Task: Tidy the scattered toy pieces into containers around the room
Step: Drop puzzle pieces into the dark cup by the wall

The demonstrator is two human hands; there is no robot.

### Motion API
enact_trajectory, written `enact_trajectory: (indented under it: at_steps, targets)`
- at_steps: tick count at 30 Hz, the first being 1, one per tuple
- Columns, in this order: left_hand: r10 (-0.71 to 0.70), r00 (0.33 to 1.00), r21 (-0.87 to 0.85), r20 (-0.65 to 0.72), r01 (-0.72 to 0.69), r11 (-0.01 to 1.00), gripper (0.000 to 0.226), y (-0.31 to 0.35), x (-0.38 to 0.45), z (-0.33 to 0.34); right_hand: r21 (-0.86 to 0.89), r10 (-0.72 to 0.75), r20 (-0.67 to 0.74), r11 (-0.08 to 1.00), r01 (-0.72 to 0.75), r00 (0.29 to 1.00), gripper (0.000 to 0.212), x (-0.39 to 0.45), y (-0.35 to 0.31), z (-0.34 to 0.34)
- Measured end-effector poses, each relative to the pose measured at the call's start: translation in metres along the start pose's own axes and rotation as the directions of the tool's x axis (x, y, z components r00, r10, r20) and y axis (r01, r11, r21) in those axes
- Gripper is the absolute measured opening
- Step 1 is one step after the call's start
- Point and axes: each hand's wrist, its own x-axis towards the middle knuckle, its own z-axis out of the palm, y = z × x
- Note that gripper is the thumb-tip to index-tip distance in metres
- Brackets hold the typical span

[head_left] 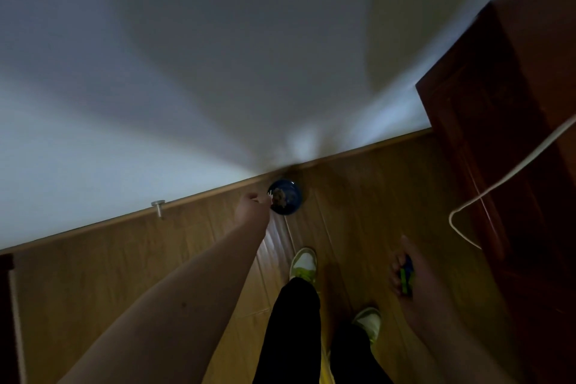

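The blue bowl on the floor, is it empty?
No. The blue bowl already holds a small heap of pieces, too blurred to name, and the left hand reaches over its rim.

Single head-mounted wide-angle view, facing steeply down at the wooden floor (124, 274) and the white wall (156, 72) base, from standing height.

A round dark-blue bowl (285, 196) sits on the wood floor right up against the wall's baseboard with a blurry heap of small pieces inside, while a few green and blue toy pieces (405, 276) lie cupped in the right hand (414, 284).
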Motion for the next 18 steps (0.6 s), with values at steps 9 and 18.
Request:
enact_trajectory:
  at_steps: [9, 18]
  targets:
    - [0.110, 0.991, 0.100, 0.080, -0.117, 0.988, 0.030, 0.023, -0.048, -0.050, 0.143, 0.044, -0.032, 0.989, -0.039, 0.999, 0.037, -0.059, -0.031, 0.010]
    - [0.259, 0.885, 0.187, 0.386, -0.350, 0.918, 0.013, 0.072, -0.148, -0.094, 0.524, -0.089, 0.115, 0.852, 0.016, 0.989, 0.030, -0.135, -0.073, -0.015]
